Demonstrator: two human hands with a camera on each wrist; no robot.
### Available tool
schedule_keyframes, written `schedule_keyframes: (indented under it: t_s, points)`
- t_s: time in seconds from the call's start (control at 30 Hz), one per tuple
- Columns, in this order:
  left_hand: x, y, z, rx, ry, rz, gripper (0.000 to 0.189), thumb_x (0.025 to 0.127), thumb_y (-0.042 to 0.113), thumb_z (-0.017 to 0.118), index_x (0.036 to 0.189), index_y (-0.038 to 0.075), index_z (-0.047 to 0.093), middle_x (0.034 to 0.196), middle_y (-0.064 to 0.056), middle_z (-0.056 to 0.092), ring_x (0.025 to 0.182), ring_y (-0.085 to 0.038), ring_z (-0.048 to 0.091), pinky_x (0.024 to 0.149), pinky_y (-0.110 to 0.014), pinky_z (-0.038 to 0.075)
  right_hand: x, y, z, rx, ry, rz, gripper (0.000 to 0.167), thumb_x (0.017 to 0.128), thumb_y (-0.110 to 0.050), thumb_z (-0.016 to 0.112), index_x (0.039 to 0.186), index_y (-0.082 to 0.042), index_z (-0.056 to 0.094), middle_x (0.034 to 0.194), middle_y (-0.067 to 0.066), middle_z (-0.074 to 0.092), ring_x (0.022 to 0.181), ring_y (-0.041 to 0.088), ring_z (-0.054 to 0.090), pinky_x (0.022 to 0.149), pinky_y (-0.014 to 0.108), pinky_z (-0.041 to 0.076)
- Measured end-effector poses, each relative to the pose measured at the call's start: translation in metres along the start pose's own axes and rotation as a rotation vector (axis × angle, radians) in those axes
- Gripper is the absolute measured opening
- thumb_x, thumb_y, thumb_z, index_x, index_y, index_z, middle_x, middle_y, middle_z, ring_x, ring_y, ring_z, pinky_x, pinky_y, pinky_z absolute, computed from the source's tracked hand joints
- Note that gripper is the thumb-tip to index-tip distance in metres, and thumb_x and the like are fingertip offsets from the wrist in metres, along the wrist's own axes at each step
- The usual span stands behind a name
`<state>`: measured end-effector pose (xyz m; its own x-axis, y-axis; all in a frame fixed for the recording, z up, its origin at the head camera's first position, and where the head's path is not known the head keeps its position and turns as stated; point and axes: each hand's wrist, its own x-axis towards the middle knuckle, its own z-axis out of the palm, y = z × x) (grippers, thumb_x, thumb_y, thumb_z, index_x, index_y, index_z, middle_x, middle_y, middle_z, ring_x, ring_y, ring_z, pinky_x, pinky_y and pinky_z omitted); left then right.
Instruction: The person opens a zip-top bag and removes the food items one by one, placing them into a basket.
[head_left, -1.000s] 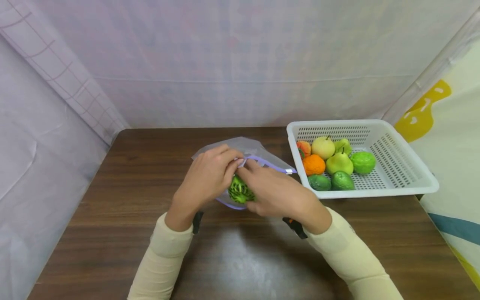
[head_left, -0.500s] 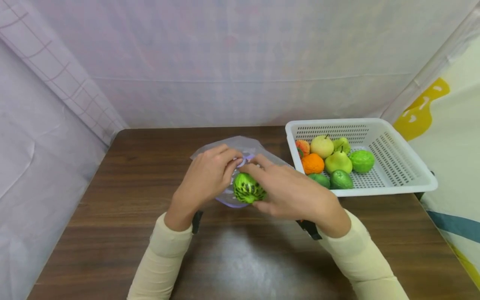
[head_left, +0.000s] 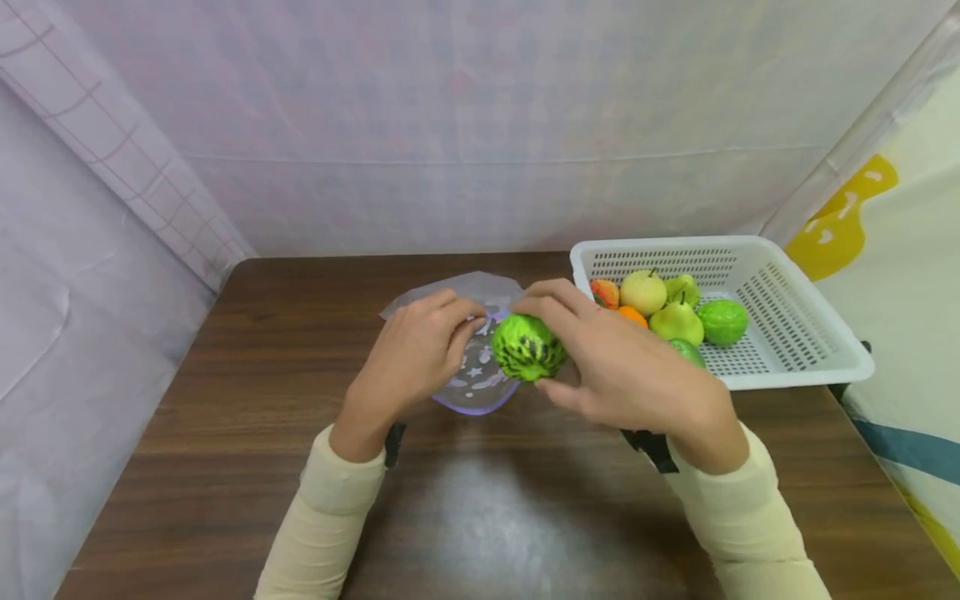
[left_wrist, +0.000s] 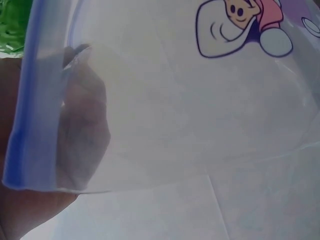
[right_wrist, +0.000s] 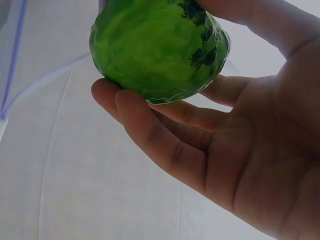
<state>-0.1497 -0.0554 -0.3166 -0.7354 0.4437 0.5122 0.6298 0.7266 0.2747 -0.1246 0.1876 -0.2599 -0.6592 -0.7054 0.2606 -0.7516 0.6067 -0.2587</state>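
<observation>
A clear zip bag (head_left: pixel 471 379) with a purple-blue edge and printed figures hangs from my left hand (head_left: pixel 420 350), which pinches its rim between thumb and fingers. In the left wrist view the bag's blue zip strip (left_wrist: pixel 27 100) runs up beside the hand, and a cartoon print shows on the film. My right hand (head_left: pixel 615 367) grips a round green fruit with dark markings (head_left: pixel 528 347), just right of the bag's mouth. Seen from the right wrist, fingers curl under the glossy green fruit (right_wrist: pixel 155 50) and the thumb lies against its side.
At the back right of the brown wooden table (head_left: pixel 247 367) stands a white slotted basket (head_left: pixel 795 312). It holds pears (head_left: pixel 677 323), a green fruit (head_left: pixel 723 322), an orange (head_left: pixel 632 315) and other fruit. White sheeting (head_left: pixel 480 167) rises behind the table.
My right hand has drawn the green fruit up and to the right, away from the bag's mouth. The left hand has stayed in place on the bag.
</observation>
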Motion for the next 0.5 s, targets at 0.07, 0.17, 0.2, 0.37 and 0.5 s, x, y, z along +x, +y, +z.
schedule_keyframes:
  t_s: [0.07, 0.17, 0.2, 0.37, 0.5]
  points:
    - [0.0, 0.0, 0.0, -0.002, -0.004, -0.003, 0.016, 0.102, 0.018, 0.061, 0.106, 0.009, 0.074, 0.093, -0.002, 0.069, 0.072, -0.012, 0.058, 0.062, -0.029, 0.049, -0.002, 0.004, -0.002, -0.019, 0.014, 0.018, 0.068, 0.082, -0.023, 0.08, 0.141, -0.011, 0.048, 0.144, 0.002, 0.046, 0.112, 0.017, 0.059, 0.096, 0.037, 0.052]
    - [0.0, 0.001, -0.001, -0.007, -0.006, -0.014, 0.016, 0.101, 0.017, 0.061, 0.106, 0.01, 0.075, 0.096, -0.002, 0.07, 0.075, -0.013, 0.061, 0.063, -0.03, 0.051, -0.005, 0.012, -0.007, -0.062, 0.035, 0.054, 0.069, 0.081, -0.025, 0.081, 0.141, -0.011, 0.049, 0.138, 0.003, 0.053, 0.113, 0.019, 0.06, 0.098, 0.041, 0.051]
    - [0.0, 0.001, -0.001, -0.009, -0.005, -0.018, 0.016, 0.101, 0.017, 0.062, 0.106, 0.01, 0.075, 0.096, -0.002, 0.071, 0.076, -0.013, 0.062, 0.064, -0.03, 0.052, -0.007, 0.015, -0.009, -0.072, 0.04, 0.069, 0.069, 0.081, -0.025, 0.082, 0.14, -0.011, 0.049, 0.136, 0.004, 0.054, 0.112, 0.019, 0.059, 0.097, 0.041, 0.051]
    - [0.0, 0.002, -0.002, -0.009, 0.003, -0.021, 0.016, 0.101, 0.017, 0.062, 0.106, 0.009, 0.075, 0.094, -0.002, 0.071, 0.074, -0.013, 0.061, 0.062, -0.03, 0.051, -0.016, 0.027, -0.025, -0.092, 0.065, 0.152, 0.065, 0.081, -0.021, 0.081, 0.137, -0.012, 0.05, 0.131, 0.004, 0.055, 0.101, 0.02, 0.058, 0.088, 0.042, 0.05]
    - [0.0, 0.001, -0.003, -0.011, 0.007, -0.019, 0.016, 0.101, 0.017, 0.062, 0.106, 0.01, 0.075, 0.093, -0.001, 0.07, 0.073, -0.013, 0.059, 0.061, -0.029, 0.05, -0.024, 0.04, -0.037, -0.098, 0.081, 0.24, 0.067, 0.081, -0.019, 0.081, 0.138, -0.009, 0.048, 0.127, 0.008, 0.054, 0.099, 0.024, 0.057, 0.084, 0.043, 0.049]
